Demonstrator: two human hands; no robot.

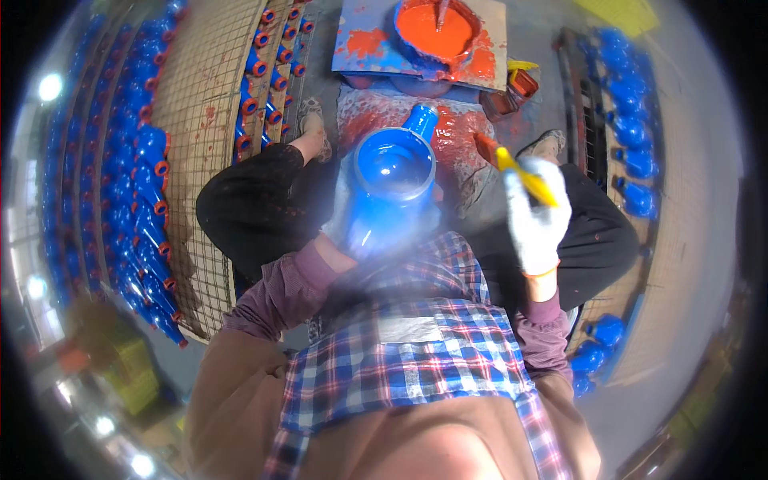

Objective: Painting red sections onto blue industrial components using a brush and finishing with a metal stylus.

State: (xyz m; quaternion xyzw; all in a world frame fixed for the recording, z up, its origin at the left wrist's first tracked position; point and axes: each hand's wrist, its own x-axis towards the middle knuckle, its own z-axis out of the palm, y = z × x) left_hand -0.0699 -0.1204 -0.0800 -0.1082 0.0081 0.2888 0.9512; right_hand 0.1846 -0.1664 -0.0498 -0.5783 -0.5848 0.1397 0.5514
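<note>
My left hand (342, 200), in a pale glove, grips a glossy blue hollow fitting (394, 192) over my lap. Its wide round mouth faces up, and a narrower neck (422, 120) points away from me. The fitting hides most of that hand's fingers, and its lower part is blurred. To the right, my white-gloved right hand (538, 216) is closed around a paintbrush (532, 180) with a yellow handle. The brush's red-coated end points toward the fitting, apart from it.
Ahead, a bucket (450, 64) of orange-red paint, with a stick in it, stands on a paint-stained board (364, 48). Red-smeared sheeting (360, 116) lies before it. Small red containers (512, 92) sit beside it. Racks at left hold blue, red-ended fittings (152, 200); more blue fittings (632, 128) line the right.
</note>
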